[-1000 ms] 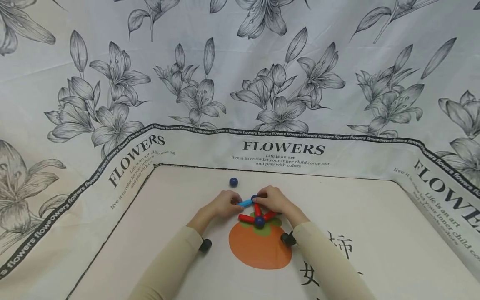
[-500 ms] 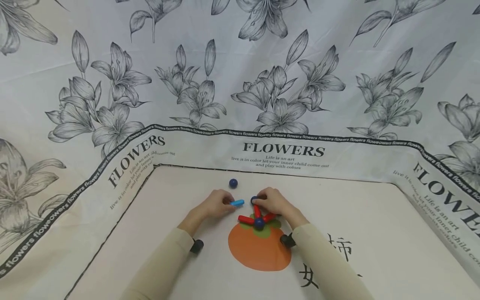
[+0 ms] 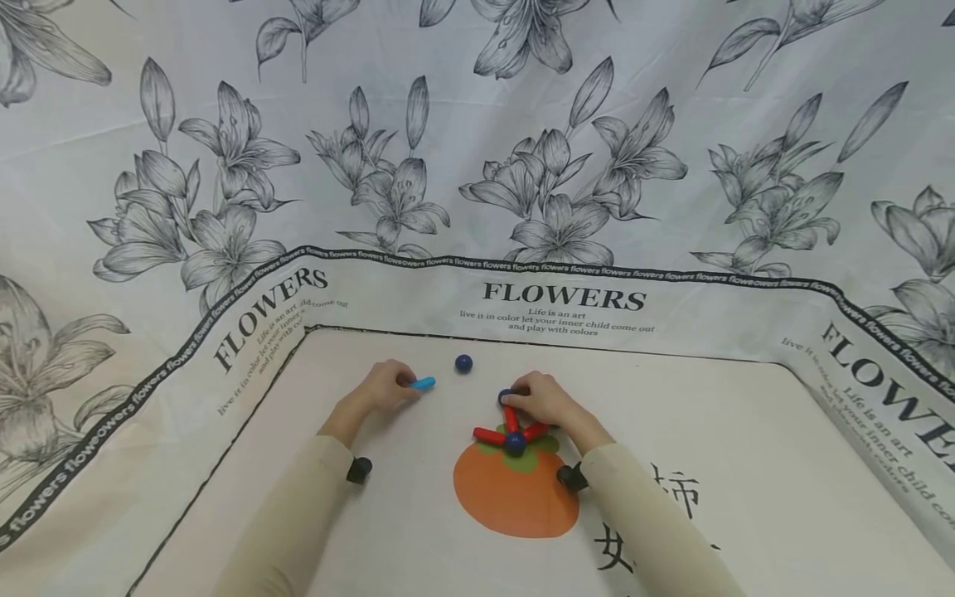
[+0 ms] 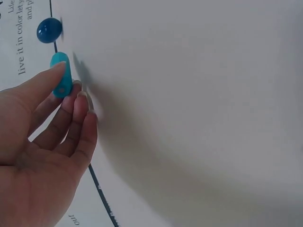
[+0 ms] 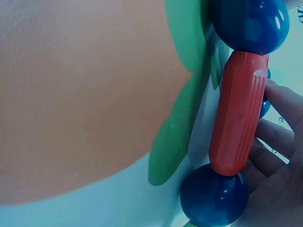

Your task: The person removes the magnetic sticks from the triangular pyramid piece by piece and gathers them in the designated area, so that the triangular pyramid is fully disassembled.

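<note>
My left hand (image 3: 383, 386) pinches a short light-blue toy rod (image 3: 423, 383) between thumb and fingers, held off to the left. In the left wrist view, the thumb lies along the rod (image 4: 62, 75). My right hand (image 3: 545, 398) holds a dark blue ball (image 3: 505, 398) at the far end of a red rod (image 3: 511, 417). That rod runs to a central blue ball (image 3: 515, 444), from which other red rods spread to the left (image 3: 488, 435) and right. In the right wrist view, a red rod (image 5: 239, 113) joins two blue balls; my fingers are behind it.
A loose blue ball (image 3: 463, 364) lies near the back, between the hands. The joined rods sit over a printed orange persimmon (image 3: 515, 497) on the white table cover (image 3: 418, 531). A flower-print cloth (image 3: 552, 191) rises behind.
My left hand has drawn the light-blue rod away from the ball in my right hand, moving left and slightly back. The right hand and red rods have stayed about where they were.
</note>
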The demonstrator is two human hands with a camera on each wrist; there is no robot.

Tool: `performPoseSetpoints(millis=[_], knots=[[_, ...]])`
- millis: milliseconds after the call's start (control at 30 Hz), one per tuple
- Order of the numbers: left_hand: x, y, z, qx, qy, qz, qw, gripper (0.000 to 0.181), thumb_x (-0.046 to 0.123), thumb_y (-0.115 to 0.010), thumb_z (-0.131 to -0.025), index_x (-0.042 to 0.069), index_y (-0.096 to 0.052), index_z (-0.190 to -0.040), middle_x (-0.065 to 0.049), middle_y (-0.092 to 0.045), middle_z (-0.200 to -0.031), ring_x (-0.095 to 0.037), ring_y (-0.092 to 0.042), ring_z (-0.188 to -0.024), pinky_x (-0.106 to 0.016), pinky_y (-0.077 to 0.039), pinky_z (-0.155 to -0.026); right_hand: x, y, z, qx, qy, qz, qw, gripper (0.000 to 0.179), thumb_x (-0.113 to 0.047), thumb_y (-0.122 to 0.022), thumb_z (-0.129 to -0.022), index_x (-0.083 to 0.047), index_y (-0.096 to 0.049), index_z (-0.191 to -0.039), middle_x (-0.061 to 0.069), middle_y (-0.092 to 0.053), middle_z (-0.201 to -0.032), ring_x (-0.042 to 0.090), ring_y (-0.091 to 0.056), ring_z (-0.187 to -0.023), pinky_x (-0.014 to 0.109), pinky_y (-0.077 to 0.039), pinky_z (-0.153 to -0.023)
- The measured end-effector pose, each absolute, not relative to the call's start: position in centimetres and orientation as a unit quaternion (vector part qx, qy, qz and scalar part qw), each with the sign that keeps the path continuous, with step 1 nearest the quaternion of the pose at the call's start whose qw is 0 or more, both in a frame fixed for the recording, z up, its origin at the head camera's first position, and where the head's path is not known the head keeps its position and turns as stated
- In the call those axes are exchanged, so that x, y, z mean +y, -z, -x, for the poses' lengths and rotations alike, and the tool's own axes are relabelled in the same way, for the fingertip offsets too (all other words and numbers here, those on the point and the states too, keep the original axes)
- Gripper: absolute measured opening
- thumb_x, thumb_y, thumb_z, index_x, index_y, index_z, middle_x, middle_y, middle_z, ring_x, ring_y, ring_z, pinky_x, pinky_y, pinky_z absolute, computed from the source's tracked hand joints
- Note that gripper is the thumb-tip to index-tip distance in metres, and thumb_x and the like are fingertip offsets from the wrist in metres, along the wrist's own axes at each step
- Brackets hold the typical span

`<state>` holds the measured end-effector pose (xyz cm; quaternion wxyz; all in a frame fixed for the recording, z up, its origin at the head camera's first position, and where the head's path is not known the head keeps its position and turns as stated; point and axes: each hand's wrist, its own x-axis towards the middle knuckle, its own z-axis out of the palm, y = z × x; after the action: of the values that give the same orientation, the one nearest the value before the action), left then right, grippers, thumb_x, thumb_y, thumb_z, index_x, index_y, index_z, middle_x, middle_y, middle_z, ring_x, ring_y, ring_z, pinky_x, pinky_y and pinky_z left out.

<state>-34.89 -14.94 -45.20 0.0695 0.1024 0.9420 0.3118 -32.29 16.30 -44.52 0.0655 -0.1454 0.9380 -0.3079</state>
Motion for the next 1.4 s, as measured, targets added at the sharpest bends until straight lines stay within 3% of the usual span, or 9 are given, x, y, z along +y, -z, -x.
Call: performPoseSetpoints(millis=[700,933,1133,1400], knots=[[-16.0,45.4,35.8,0.949,-0.294,-0.081,0.080,0.027,0.015,-0.076,-0.093,0.002,-0.068,-0.115,-0.010,-0.063,-0.105,-0.025,-0.059,-0.098,-0.041,-0.051,-0.088,16.1,44.6,32.1,0.939,0.302,0.149,0.068,0.030,-0.026,-0.069,-0.098,0.000,-0.074,-0.114,0.010,-0.072,-0.103,0.023,-0.061,-0.090,0.042,-0.053,-0.089],[-16.6,44.9,35.1,0.950,-0.291,-0.090,0.069,0.032,0.015,-0.079,-0.090,0.002,-0.067,-0.116,-0.011,-0.064,-0.108,-0.026,-0.060,-0.099,-0.042,-0.052,-0.088,17.1,44.2,31.8,0.939,0.293,0.173,0.057,0.034,-0.025,-0.068,-0.099,0.003,-0.071,-0.119,0.012,-0.071,-0.105,0.025,-0.062,-0.094,0.045,-0.053,-0.092],[-17.2,44.8,34.2,0.943,-0.304,-0.121,0.054,0.033,0.015,-0.078,-0.091,0.000,-0.066,-0.117,-0.012,-0.063,-0.108,-0.025,-0.060,-0.096,-0.039,-0.053,-0.083,18.4,43.4,30.8,0.935,0.286,0.208,0.037,0.035,-0.019,-0.069,-0.097,0.006,-0.067,-0.121,0.010,-0.069,-0.097,0.023,-0.062,-0.089,0.041,-0.054,-0.083],[-16.1,44.3,32.5,0.931,-0.326,-0.158,0.045,0.034,0.016,-0.078,-0.091,0.000,-0.068,-0.120,-0.014,-0.065,-0.114,-0.024,-0.059,-0.096,-0.038,-0.052,-0.082,19.6,42.9,29.2,0.930,0.280,0.237,0.023,0.032,-0.017,-0.071,-0.096,0.004,-0.069,-0.120,0.013,-0.067,-0.107,0.028,-0.062,-0.100,0.046,-0.054,-0.089]])
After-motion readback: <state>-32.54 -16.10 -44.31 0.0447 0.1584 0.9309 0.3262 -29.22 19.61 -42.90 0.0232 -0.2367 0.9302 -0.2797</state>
